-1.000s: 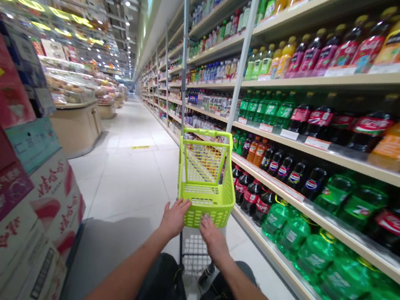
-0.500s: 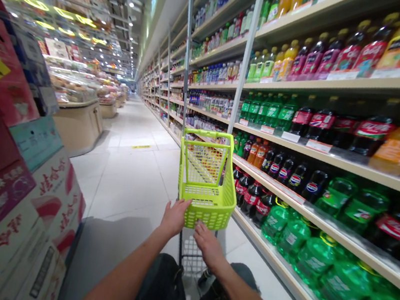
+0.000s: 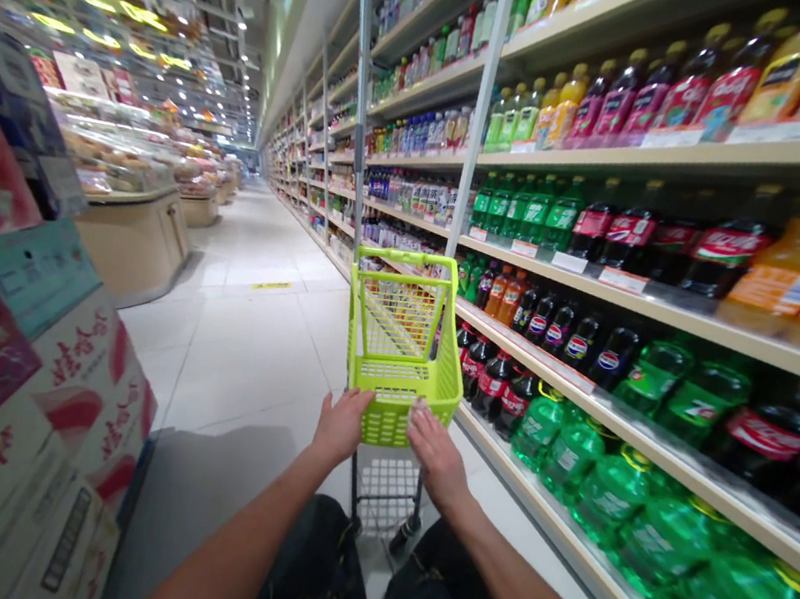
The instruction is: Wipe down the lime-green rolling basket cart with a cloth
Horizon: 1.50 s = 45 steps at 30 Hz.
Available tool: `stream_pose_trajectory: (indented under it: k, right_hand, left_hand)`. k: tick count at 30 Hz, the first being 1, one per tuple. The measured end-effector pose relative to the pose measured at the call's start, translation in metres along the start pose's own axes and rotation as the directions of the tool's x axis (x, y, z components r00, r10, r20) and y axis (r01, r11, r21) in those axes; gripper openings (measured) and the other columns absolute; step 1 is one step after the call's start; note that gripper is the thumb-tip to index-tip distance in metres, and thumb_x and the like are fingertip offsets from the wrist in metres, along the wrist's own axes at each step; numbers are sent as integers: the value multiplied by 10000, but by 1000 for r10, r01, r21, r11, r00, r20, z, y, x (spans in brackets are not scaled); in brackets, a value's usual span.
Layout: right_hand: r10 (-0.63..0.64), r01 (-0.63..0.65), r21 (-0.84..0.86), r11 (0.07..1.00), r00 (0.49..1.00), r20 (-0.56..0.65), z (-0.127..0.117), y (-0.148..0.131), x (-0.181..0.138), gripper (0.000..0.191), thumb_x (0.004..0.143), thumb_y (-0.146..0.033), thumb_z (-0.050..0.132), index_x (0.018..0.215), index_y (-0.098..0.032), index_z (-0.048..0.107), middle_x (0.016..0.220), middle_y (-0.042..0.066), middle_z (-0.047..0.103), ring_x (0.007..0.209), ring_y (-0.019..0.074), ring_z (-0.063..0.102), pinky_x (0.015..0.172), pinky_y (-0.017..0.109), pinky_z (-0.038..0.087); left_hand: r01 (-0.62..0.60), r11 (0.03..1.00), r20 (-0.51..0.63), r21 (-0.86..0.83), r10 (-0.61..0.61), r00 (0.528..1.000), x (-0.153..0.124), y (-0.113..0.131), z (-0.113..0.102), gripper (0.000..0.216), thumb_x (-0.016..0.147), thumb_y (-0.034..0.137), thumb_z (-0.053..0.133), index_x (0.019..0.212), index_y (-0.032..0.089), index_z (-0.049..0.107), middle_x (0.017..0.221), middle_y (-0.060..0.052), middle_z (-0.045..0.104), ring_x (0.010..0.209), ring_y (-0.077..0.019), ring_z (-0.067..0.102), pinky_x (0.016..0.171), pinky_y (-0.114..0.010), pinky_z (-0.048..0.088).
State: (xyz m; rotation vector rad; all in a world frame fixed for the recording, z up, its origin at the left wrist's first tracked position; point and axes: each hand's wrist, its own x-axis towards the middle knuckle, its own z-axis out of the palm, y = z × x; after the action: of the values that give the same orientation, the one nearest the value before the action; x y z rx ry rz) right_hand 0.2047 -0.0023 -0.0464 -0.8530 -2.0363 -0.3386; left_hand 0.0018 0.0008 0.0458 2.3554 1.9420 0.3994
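Observation:
A lime-green shopping cart [image 3: 405, 341] with an empty basket stands in front of me in a supermarket aisle. My left hand [image 3: 340, 426] is closed over the near rim of the cart at its left corner. My right hand [image 3: 437, 455] lies on the near rim at the right, fingers curled over the edge. Both forearms reach forward from the bottom of the view, above my dark trousers.
Long shelves [image 3: 671, 312] of soft-drink bottles run along the right, with green bottles [image 3: 668, 524] lowest. Stacked cardboard boxes [image 3: 26, 402] stand close on the left. A round display counter [image 3: 129, 231] sits further back left. The tiled floor [image 3: 249, 336] stretches ahead.
My right hand slid down off the cart rim, then came back up onto it. The view shifted slightly left as I moved along the aisle.

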Motion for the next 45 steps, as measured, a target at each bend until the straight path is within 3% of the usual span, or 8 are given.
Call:
stream_pose_trajectory:
  k: [6,13,19,24,28,32,38,45]
  right_hand:
    - [-4,5,-42,999,999,37,1,16,-18,361,882,-150,357,1198,-276,477,1189,48,558,1197,154,407,919,360,457]
    - [117,-122,-68,990,990,-74,-18,32,-11,419,849,-90,366,1238,-220,446,1286,78,464,1254,188,320,996,450,364]
    - [104,-104,-28,994,994,-17,-13,25,-27,431,845,-92,368,1240,-245,448,1254,46,502,1193,148,415,945,356,437]
    - [219,-222,-4,975,967,-132,-28,32,-9,420,843,-105,375,1240,-218,454,1333,58,406,1255,187,320,1029,435,312]
    - [272,-273,-7,962,961,-58,-21,41,-23,389,837,-119,379,1186,-229,514,1245,57,509,1173,190,441,951,414,416]
    - [216,-216,20,976,976,-8,-12,19,-29,409,830,-112,391,1207,-235,493,1239,65,514,1170,189,445,932,397,440]
    - [42,-41,87,995,999,-21,17,-30,24,407,842,-78,373,1219,-194,473,1275,81,477,1251,177,323,1003,420,352]
    - [-69,63,54,997,992,105,47,-46,8,277,859,-126,399,1056,-138,593,1113,128,600,1173,181,441,910,356,450]
  left_hand:
    - [-2,1000,4,-7,2,1000,0,0,-1,516,752,42,276,1191,258,440,1274,-24,492,1230,-174,356,1024,-518,189]
    - [7,1000,-21,-14,-7,1000,-1,1,-3,486,769,58,278,1177,254,454,1281,-42,482,1225,-179,364,1021,-514,199]
    - [3,1000,11,-29,-3,1000,-1,0,-4,480,770,60,294,1176,263,450,1278,-30,486,1222,-175,367,1017,-517,203]
    - [9,999,12,-44,-8,1000,0,-2,-2,476,772,60,293,1180,253,444,1278,-35,486,1232,-179,352,1018,-523,196]
    - [15,998,14,-54,-14,1000,0,-1,-3,461,781,72,289,1179,241,449,1288,-52,473,1229,-188,358,1011,-528,206]
    - [1,997,30,-81,1,1000,1,-2,-4,446,790,98,304,1184,248,451,1283,-48,479,1223,-192,364,1010,-533,202]
    - [18,987,26,-158,-15,1000,5,-4,-5,469,767,99,352,1212,216,444,1283,-56,477,1208,-160,380,1012,-377,275]
    - [-20,970,-1,-243,20,1000,7,-13,-3,512,707,69,396,1204,169,469,1245,-72,512,1146,-159,448,979,-290,331]
